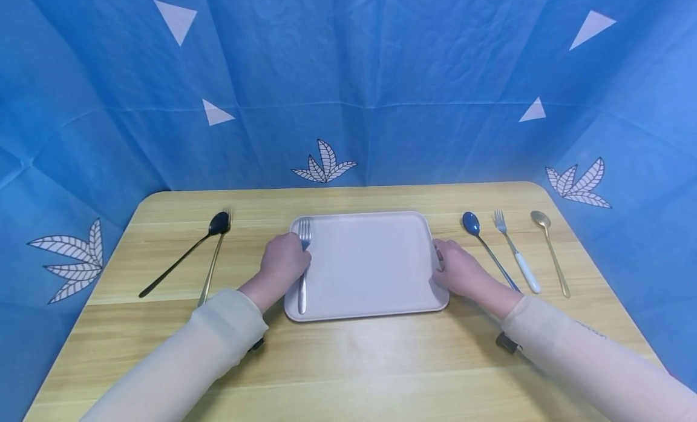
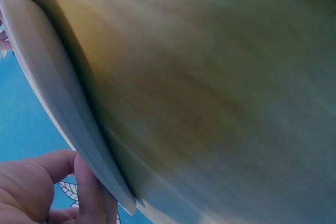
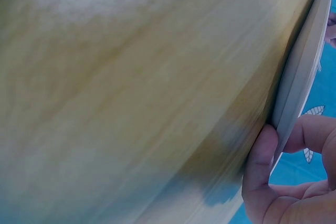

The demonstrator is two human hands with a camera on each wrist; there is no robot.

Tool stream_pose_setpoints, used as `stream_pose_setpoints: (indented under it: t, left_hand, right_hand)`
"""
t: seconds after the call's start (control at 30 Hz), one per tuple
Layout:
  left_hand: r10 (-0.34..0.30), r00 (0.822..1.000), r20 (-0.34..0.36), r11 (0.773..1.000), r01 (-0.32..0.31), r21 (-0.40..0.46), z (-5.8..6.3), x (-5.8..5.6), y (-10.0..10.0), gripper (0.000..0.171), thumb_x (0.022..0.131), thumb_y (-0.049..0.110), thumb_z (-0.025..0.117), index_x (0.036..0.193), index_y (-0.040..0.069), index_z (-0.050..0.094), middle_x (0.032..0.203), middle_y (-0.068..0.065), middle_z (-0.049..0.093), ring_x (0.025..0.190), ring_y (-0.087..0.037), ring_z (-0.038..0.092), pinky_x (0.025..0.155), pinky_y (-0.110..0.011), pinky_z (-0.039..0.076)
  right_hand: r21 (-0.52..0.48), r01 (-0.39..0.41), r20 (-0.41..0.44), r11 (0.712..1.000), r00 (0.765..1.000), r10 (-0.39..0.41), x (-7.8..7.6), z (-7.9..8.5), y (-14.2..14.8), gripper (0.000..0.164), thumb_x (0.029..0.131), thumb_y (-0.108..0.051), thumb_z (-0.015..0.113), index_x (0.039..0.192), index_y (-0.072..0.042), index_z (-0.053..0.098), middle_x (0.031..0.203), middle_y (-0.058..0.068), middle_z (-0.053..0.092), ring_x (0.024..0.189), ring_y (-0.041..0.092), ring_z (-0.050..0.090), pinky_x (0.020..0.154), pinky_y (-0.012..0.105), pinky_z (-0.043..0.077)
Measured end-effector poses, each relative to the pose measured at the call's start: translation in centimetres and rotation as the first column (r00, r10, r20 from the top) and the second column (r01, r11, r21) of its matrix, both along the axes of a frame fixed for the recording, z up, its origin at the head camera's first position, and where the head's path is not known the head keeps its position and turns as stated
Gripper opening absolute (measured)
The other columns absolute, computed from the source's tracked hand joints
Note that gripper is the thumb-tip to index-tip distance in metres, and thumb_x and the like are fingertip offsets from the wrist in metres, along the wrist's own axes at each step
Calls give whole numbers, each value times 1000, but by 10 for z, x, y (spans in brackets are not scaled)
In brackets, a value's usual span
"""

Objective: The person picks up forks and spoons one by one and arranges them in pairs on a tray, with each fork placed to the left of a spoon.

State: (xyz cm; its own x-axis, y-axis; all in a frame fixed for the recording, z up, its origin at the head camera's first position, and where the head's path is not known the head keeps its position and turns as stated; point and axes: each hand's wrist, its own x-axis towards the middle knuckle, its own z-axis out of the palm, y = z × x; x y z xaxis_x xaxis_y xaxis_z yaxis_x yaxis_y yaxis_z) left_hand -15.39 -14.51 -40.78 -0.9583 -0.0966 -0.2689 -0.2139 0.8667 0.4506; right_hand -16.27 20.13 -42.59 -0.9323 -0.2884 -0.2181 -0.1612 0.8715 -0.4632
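Observation:
A pale rectangular tray (image 1: 370, 264) lies near the middle of the wooden table. My left hand (image 1: 284, 260) pinches its left rim, and my right hand (image 1: 460, 269) grips the right rim. Along the tray's left side lies a silver fork (image 1: 302, 295), tines pointing away, its middle hidden behind the left hand. In the left wrist view, thumb and finger of that hand (image 2: 31, 190) close on the tray's edge (image 2: 68, 98). The right wrist view has the right hand (image 3: 294, 182) with fingers on both sides of the rim (image 3: 296, 82). Whether the tray is raised, I cannot tell.
On the left, a black spoon (image 1: 219, 223) crosses a gold-handled fork (image 1: 211, 270). To the right lie a dark blue spoon (image 1: 471, 223), a white-handled fork (image 1: 526, 273) and a gold spoon (image 1: 541, 218). Blue cloth (image 1: 359, 65) hangs behind the table (image 1: 348, 367).

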Motion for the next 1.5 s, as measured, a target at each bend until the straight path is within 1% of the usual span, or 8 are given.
stream_pose_setpoints:
  t: [0.3, 0.43, 0.63, 0.77, 0.97, 1.17, 1.27, 1.5]
  left_hand:
    - [4, 1000, -1, 1000, -4, 18, 2, 1, 0, 17, 89, 8, 57, 72, 5, 57, 57, -3, 44, 50, -18, 54, 44, -27, 44]
    - [4, 1000, 2, 1000, -4, 22, 2, 1, 0, 16, 89, 7, 57, 73, 4, 58, 59, -4, 46, 51, -18, 56, 44, -27, 45]
    - [-2, 1000, 1, 1000, 2, 13, 0, 1, -1, 17, 89, 8, 57, 73, 4, 58, 60, -5, 49, 52, -18, 56, 44, -26, 45]
    - [0, 1000, -3, 1000, 0, 15, 0, 1, 0, 19, 90, 9, 58, 72, 5, 58, 59, -4, 47, 51, -18, 56, 44, -26, 45]
    - [13, 1000, -2, 1000, -13, 16, 1, 2, 1, 25, 91, 15, 57, 67, 7, 55, 54, -1, 42, 47, -17, 52, 42, -26, 42]
    - [-5, 1000, -11, 1000, 5, -1, 3, 3, -1, 31, 93, 17, 56, 63, 9, 51, 54, 0, 42, 48, -16, 49, 44, -27, 40]
    - [-18, 1000, -19, 1000, 18, -8, 5, 3, -3, 36, 94, 18, 56, 60, 10, 49, 53, 1, 41, 46, -15, 46, 43, -26, 37]
    - [-33, 996, -83, 999, 35, 19, 11, 3, -9, 41, 96, 18, 53, 56, 11, 46, 49, 2, 37, 44, -15, 40, 44, -27, 34]
  right_hand:
    - [2, -10, -10, 1000, 1000, 10, 0, 0, 0, 74, 76, -2, 66, 144, 13, 38, 115, 27, 57, 95, 35, 61, 85, 50, 54]
    - [4, -13, -11, 1000, 1000, 13, 0, 0, 1, 74, 76, -2, 66, 144, 14, 38, 114, 27, 56, 94, 34, 61, 84, 50, 54]
    - [8, -4, 3, 1000, 1000, 4, 0, -2, 2, 76, 77, -2, 66, 145, 14, 35, 116, 28, 56, 97, 36, 61, 87, 51, 53]
    - [6, 2, 8, 1000, 1000, -2, 0, -2, 3, 77, 78, -2, 66, 146, 14, 34, 118, 29, 55, 99, 37, 61, 89, 52, 52]
    - [-3, -2, 4, 1000, 1000, 2, 0, -3, 3, 76, 77, -2, 66, 145, 14, 36, 116, 28, 56, 97, 36, 61, 88, 51, 53]
    - [-4, -7, -10, 1000, 1000, 6, 0, -2, 3, 74, 77, -2, 66, 144, 14, 37, 115, 28, 56, 96, 35, 62, 86, 50, 54]
    - [-8, -10, -18, 1000, 1000, 9, 0, -2, 2, 73, 77, -1, 66, 143, 14, 39, 115, 28, 57, 95, 35, 62, 85, 49, 54]
    - [-14, -13, -23, 1000, 1000, 12, 0, -2, 1, 73, 76, -1, 65, 142, 14, 39, 114, 28, 57, 94, 34, 62, 83, 48, 55]
